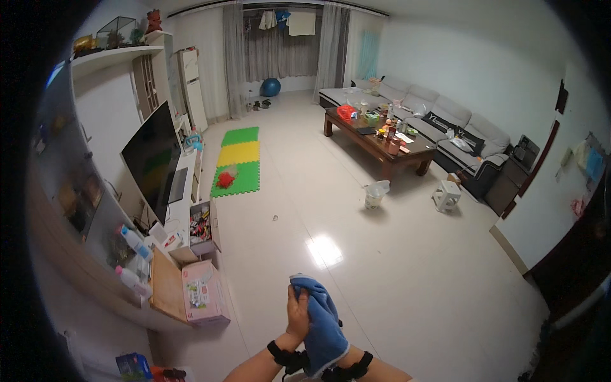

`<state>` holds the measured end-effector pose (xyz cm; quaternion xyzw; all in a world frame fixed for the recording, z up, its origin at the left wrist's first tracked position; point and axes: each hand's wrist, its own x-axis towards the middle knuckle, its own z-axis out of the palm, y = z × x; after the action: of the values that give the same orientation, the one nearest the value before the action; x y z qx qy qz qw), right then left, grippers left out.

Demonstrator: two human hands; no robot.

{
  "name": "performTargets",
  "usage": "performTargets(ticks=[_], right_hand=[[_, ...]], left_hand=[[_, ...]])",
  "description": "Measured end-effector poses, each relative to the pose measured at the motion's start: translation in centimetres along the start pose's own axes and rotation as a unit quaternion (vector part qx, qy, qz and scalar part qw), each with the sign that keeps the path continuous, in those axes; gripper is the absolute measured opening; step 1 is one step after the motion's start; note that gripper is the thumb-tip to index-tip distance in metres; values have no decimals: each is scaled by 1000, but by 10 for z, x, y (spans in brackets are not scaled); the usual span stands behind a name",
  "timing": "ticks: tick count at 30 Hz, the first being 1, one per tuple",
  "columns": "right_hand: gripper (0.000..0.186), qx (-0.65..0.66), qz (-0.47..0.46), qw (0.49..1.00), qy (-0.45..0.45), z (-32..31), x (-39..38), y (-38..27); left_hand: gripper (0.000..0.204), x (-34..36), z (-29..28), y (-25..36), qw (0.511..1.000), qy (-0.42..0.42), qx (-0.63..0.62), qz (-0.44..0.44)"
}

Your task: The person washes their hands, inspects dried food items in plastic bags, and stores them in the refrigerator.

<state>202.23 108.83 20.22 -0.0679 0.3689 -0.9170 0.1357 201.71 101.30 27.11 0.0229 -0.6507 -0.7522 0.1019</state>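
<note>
A blue cloth (323, 325) with a pale edge is bunched up in front of me at the lower middle. My left hand (297, 313) is closed on its left side, thumb upward and fingers pressed against the fabric. From the lower right my right forearm (380, 370) reaches in under the cloth. The fabric covers my right hand, so its fingers are hidden. Black straps with small dark devices circle both wrists, one being the left wrist strap (283, 356). Both hands are held above the tiled floor (407, 286).
Left stand a TV cabinet with a television (153, 159), a full open drawer (202, 224) and a pink box (202, 293). Foam mats (240, 153) lie farther off. A cluttered wooden coffee table (375, 149), lined bin (375, 194), white stool (447, 196) and grey sofa (407, 95) stand right.
</note>
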Motion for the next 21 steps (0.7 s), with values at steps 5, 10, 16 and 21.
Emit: performTargets(ticks=[5, 10, 16, 21], right_hand=[[37, -222, -69, 970, 68, 23, 181, -61], [40, -220, 211, 898, -316, 13, 298, -173], [36, 405, 343, 775, -344, -15, 494, -186], [35, 87, 276, 931, -221, -41, 648, -182]], left_hand=[[42, 190, 7, -8, 993, -11, -89, -74], [49, 336, 24, 17, 892, -83, -423, -139], [55, 468, 122, 101, 993, -15, -67, 101], [55, 632, 98, 68, 990, -64, 28, 119]])
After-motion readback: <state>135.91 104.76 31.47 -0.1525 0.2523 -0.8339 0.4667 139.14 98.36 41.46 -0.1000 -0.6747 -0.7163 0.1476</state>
